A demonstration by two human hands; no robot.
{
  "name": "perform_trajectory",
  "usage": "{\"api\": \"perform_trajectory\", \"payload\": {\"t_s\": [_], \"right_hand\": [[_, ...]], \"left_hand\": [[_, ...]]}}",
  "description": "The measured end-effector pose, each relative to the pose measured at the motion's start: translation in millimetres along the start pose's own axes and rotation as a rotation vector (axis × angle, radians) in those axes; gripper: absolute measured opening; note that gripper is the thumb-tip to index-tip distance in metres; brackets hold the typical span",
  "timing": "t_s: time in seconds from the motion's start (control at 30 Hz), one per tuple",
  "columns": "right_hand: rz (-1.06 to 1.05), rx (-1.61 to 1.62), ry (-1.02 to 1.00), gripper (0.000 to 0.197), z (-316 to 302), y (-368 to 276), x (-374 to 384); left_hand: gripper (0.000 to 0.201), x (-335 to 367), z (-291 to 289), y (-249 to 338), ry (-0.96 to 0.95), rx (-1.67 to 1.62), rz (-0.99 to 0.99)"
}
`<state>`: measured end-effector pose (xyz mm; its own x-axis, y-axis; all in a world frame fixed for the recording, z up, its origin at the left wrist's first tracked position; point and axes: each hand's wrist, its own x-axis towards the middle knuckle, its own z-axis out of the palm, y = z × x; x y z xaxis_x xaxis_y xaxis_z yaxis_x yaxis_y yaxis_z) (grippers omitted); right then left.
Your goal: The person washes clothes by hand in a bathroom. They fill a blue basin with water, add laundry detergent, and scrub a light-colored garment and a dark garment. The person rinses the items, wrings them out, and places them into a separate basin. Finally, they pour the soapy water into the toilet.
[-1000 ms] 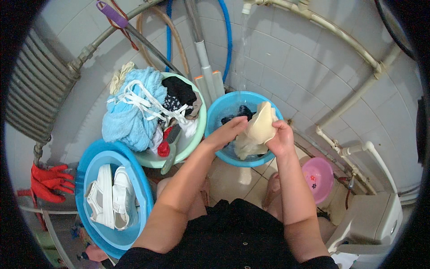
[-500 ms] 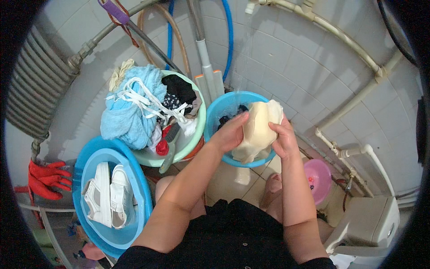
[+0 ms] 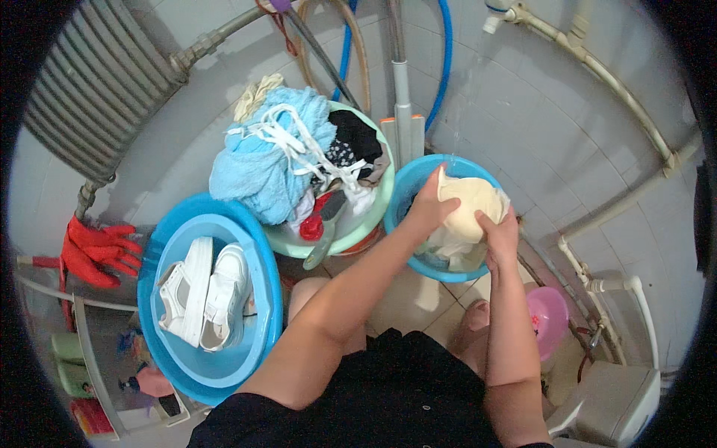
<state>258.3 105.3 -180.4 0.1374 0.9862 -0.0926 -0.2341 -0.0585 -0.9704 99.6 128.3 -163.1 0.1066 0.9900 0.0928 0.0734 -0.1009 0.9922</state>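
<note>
Closest in, between twelve and one o'clock from the wearer, the left hand (image 3: 432,203) is pinching the left edge of a cream cloth piece (image 3: 474,201) between thumb and fingers, and the right hand (image 3: 504,235) is pinching its right side. The cloth piece is hanging over a round blue basin (image 3: 447,275). The step in hand is seemingly hand-washing; the next move is probably calling for one grip staying firm while the other is shifting. At two o'clock a pink basin (image 3: 555,328) is sitting low; at ten, a light blue basin (image 3: 224,370), nested in a darker blue basin (image 3: 151,299), is holding white shoes (image 3: 196,287). Farther, at eleven, a pale green basin (image 3: 386,196) is holding fluffy blue cloth (image 3: 258,168), dark clothes (image 3: 356,134) and a brush (image 3: 323,243). Beyond, past twelve, water (image 3: 466,86) is running from a tap (image 3: 491,24)
</note>
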Motion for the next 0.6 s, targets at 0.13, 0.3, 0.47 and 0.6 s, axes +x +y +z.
{"api": "perform_trajectory", "payload": {"t_s": [0.13, 0.3, 0.47, 0.6], "right_hand": [[-0.231, -0.292, 0.131, 0.051, 7, 10, 3], [0.469, 0.629, -0.272, 0.053, 5, 7, 0], [0.364, 0.244, -0.363, 0.045, 4, 7, -7], [0.439, 0.362, -0.211, 0.035, -10, -4, -1]], "left_hand": [[0.058, -11, -1, 27, 0.028, 0.247, -0.005], [0.055, 3, 0, -2, 0.234, -0.107, 0.191], [0.059, 17, -27, -31, 0.263, -0.063, -0.078], [0.072, -1, -31, -34, -0.039, 1.114, -0.059]]}}
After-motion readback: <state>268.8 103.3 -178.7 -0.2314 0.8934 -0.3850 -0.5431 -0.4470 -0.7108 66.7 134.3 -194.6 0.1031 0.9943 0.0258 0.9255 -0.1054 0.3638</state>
